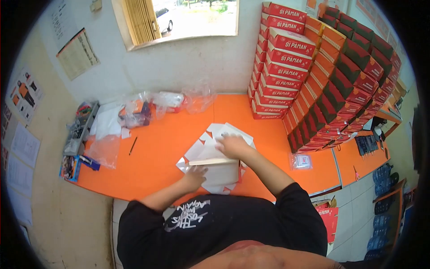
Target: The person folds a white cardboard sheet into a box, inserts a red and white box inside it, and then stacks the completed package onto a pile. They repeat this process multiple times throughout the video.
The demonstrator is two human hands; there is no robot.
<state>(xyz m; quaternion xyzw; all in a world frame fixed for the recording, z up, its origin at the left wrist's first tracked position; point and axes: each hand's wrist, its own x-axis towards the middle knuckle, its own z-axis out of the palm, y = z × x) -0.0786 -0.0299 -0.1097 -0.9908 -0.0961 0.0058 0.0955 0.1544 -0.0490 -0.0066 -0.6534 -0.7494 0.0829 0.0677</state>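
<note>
A partly folded box sheet (219, 172), white on its upper side, lies on the orange table (156, 154) in front of me. A pale raised fold runs across its middle. My left hand (195, 178) rests at the near left of that fold, fingers apart against the sheet. Over the far part of the sheet is my right hand (233, 145), its fingers bent down onto the white surface; whether they grip anything is hidden. Bits of red show at the sheet's right edge.
Tall stacks of red boxes (286, 71) stand at the back right. Plastic bags (168, 102) lie along the wall. A grey tray (83, 127) is at the left, a pencil (133, 146) nearby, and a small clear packet (301, 162) at the right.
</note>
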